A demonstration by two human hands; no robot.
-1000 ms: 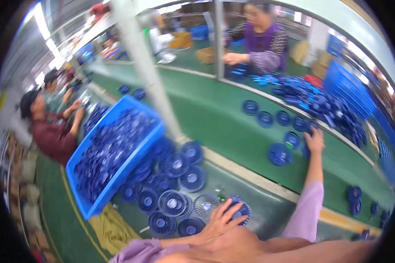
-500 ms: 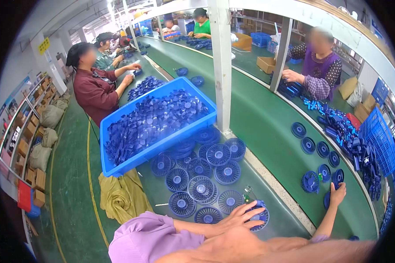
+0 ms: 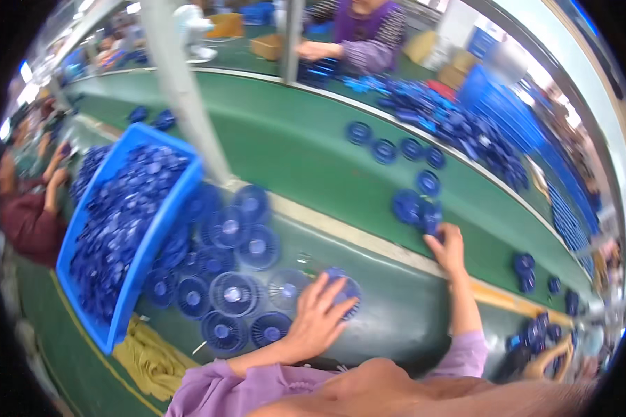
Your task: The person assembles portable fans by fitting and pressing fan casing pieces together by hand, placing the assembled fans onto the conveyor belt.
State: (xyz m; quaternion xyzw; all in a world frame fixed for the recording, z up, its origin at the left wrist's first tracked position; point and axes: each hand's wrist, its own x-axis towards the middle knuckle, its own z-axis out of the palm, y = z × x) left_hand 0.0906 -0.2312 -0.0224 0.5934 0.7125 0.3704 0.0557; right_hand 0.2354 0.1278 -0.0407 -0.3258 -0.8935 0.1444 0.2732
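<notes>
Before me the green belt [image 3: 313, 167] runs from 10 to 4 o'clock. At 9 sits a blue crate [image 3: 146, 267]. At 6, my left hand [image 3: 318, 323] lies fingers spread on a round blue grille [image 3: 350, 288]; near 3, my right hand [image 3: 452, 249] meets a blue part [image 3: 431, 215], grip too blurred to tell.

discs [image 3: 259, 247]: blue; crate [image 3: 138, 278]: blue; belt [image 3: 313, 174]: green; sleeves [image 3: 462, 354]: lilac
</notes>
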